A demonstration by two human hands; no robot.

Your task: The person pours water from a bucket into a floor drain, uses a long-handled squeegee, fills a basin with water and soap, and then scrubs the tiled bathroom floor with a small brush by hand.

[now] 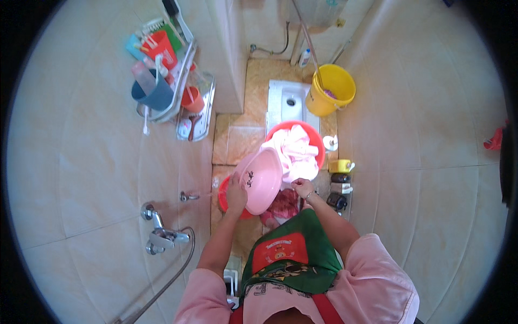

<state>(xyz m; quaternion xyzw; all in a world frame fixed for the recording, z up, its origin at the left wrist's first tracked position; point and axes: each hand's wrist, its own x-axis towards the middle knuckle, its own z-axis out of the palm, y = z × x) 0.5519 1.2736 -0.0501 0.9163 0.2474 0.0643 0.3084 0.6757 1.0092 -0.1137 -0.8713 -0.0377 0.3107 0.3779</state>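
My left hand grips the near left rim of a pink plastic basin, which is tilted on its side. Below that basin is a red basin, partly hidden by it. My right hand is at the near edge of pale pink wet-looking cloth; whether its fingers pinch any cloth cannot be told. The cloth is heaped in a larger red basin and hangs over its near side. Dark pink cloth lies just in front of my green apron.
A yellow bucket stands beside the squat toilet. Several bottles, including a black one, line the right wall. On the left are a wall tap, a shower mixer and a rack holding cups and brushes.
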